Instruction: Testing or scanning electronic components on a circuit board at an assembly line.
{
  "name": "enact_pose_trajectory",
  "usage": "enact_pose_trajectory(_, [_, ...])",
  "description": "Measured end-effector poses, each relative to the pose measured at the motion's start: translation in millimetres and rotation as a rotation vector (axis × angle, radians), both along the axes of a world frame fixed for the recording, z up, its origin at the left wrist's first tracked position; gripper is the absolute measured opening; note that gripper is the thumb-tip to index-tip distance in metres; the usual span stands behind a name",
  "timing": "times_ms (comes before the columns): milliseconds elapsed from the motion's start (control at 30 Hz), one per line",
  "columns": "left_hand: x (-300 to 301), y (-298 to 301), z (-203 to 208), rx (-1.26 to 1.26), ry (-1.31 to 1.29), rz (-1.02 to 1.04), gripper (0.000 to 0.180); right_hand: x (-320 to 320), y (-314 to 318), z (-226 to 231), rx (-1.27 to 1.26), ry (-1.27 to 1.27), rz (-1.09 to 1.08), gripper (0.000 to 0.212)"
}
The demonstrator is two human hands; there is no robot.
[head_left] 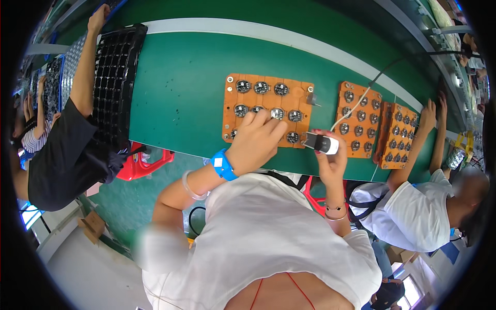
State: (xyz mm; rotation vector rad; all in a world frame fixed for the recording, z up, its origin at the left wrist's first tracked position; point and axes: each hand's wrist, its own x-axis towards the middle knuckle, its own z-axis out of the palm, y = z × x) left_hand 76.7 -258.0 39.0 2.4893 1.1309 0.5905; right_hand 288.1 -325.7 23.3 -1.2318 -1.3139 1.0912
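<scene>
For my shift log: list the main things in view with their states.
Left hand: at near board, fingers bent
Right hand: closed around tool
Tool: gripped, corded
Near board: loaded, partly covered
Middle board: loaded
Far-right board: loaded
Black tray: contents unclear
Blue wristband: worn

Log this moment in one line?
Left hand: at round silver-black parts on orange rectangular board | Right hand: holding white-black corded handheld device

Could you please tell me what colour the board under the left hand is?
The board is orange-brown, best seen in the head view.
</scene>
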Motion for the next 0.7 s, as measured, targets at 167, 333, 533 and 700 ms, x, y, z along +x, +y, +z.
enact_pose_trajectory(167, [21.3, 0.5, -11.6, 0.015, -0.104, -0.097, 0.029, 15.1, -5.5, -2.1, -0.043, -0.046, 0.007, 0.036])
enact_pose_trajectory(333, [23.1, -2.3, -3.7, -0.062, -0.136, -0.089, 0.031, 14.3, -7.2, -6.7, -0.054, -0.138, 0.055, 0.036])
enact_pose_trajectory(533, [25.1, -1.0, 5.1, -0.135, -0.197, -0.058, 0.030, 4.8, -1.9, -5.0, -0.010, -0.093, 0.060, 0.035])
enact_pose_trajectory(700, [22.1, 7.8, -3.2, -0.072, -0.153, -0.070, 0.033, 19.5, -3.4, -9.2, 0.040, 0.036, -0.148, 0.043])
